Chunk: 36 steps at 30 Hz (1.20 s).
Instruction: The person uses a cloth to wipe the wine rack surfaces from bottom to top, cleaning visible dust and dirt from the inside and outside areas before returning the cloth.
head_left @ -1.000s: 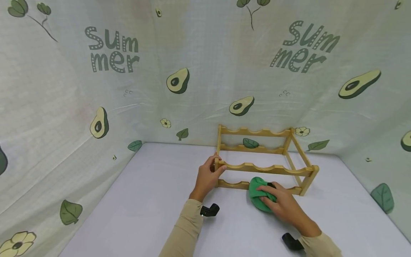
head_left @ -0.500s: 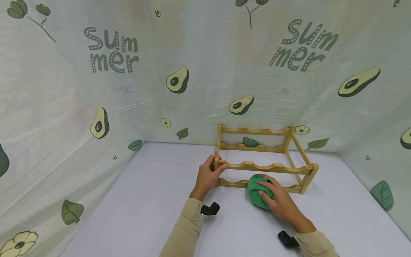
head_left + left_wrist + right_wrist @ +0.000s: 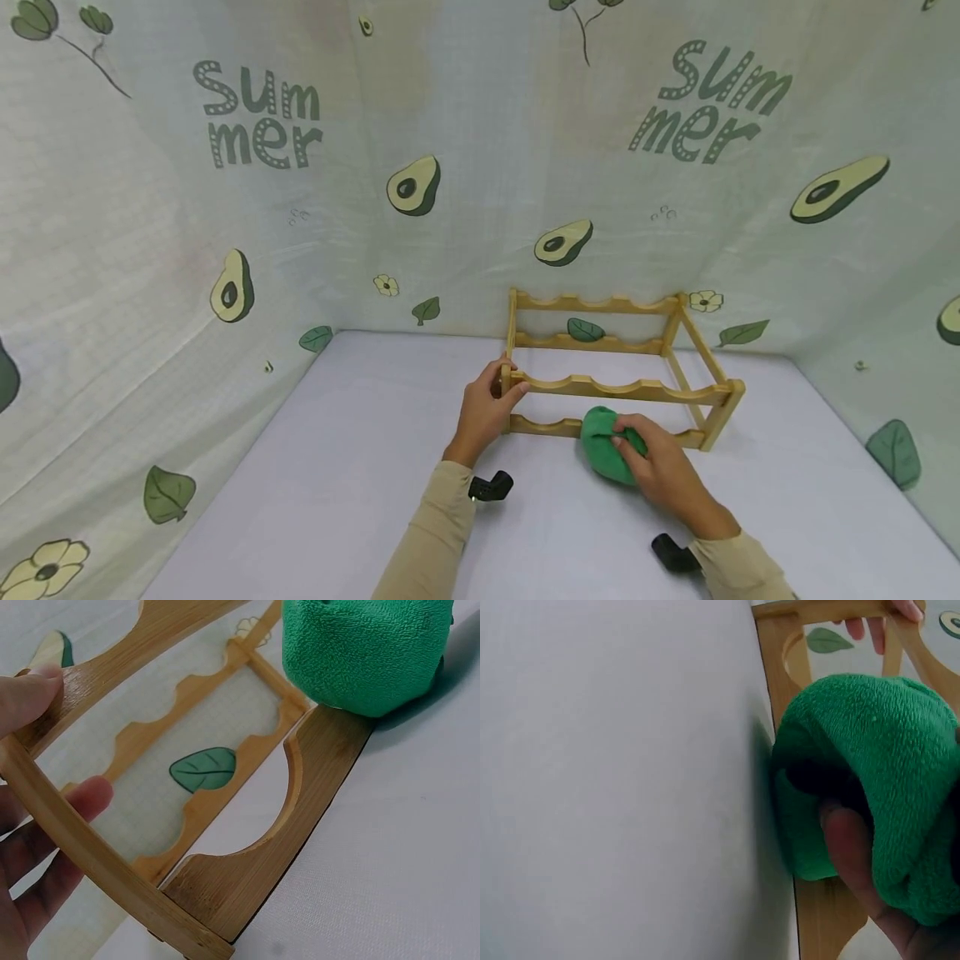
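A wooden rack (image 3: 600, 387) with scalloped rails stands at the back of the table. My left hand (image 3: 483, 412) grips its front left post, with the thumb on the upper front rail and the fingers (image 3: 90, 796) behind the post. My right hand (image 3: 671, 471) holds a bunched green cloth (image 3: 606, 450) against the lower front rail (image 3: 300, 817). In the right wrist view the thumb (image 3: 851, 847) presses into a fold of the green cloth (image 3: 885, 765). Part of the lower rail is hidden behind the cloth and the hand.
The white tabletop (image 3: 360, 467) stretches left and in front of the rack. Behind it hangs a pale curtain (image 3: 480, 167) printed with avocados and leaves, close to the rack's back. Black wrist devices (image 3: 491, 487) sit at both cuffs.
The right hand and the green cloth have shifted slightly along the lower rail, left and then a little back right. The right fingers have changed their hold on the cloth. The left hand stays put.
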### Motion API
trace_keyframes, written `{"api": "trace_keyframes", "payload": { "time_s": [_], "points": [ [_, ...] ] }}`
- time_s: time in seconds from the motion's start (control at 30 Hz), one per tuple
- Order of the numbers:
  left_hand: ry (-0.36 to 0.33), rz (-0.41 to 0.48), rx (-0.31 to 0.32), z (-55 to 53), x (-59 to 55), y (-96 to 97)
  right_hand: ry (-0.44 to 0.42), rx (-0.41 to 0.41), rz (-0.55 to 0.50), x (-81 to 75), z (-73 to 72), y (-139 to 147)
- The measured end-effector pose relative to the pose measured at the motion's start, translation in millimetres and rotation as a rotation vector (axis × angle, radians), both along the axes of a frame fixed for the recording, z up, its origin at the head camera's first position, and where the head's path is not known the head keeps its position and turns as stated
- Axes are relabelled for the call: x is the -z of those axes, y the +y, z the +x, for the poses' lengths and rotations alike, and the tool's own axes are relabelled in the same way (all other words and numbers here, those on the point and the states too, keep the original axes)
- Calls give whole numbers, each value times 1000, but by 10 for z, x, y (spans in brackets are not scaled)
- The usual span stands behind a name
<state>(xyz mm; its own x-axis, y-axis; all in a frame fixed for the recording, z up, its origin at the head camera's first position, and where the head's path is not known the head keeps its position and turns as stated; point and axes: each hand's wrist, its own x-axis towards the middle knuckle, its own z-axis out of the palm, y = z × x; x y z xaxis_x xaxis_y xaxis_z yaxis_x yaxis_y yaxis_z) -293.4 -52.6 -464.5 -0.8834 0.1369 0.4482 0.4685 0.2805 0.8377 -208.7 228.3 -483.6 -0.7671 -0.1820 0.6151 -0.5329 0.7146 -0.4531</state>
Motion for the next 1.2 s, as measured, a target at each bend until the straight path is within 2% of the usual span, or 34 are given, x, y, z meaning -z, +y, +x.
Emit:
{"api": "trace_keyframes", "payload": {
  "time_s": [0.13,0.33,0.4,0.5,0.63,0.8,1.03,1.2],
  "points": [
    [-3,-3,1,1,-20,12,-114,32,-11,-38,0,22],
    [1,2,14,-2,-14,49,-292,-4,-2,-132,67,62],
    [3,1,16,-5,-9,55,-318,-15,15,-137,76,57],
    [5,-2,12,-6,-8,57,-285,-15,22,-92,66,32],
    [13,-5,5,-10,-9,57,-216,13,-28,-24,39,-15],
    [17,-9,6,-10,-23,42,-198,48,-75,16,-4,-82],
    [-16,-41,0,-17,-74,-32,-179,33,-95,-28,-57,-195],
    [-55,-117,-11,-11,-168,-92,-135,21,-69,-80,-52,-246]
  ]
}}
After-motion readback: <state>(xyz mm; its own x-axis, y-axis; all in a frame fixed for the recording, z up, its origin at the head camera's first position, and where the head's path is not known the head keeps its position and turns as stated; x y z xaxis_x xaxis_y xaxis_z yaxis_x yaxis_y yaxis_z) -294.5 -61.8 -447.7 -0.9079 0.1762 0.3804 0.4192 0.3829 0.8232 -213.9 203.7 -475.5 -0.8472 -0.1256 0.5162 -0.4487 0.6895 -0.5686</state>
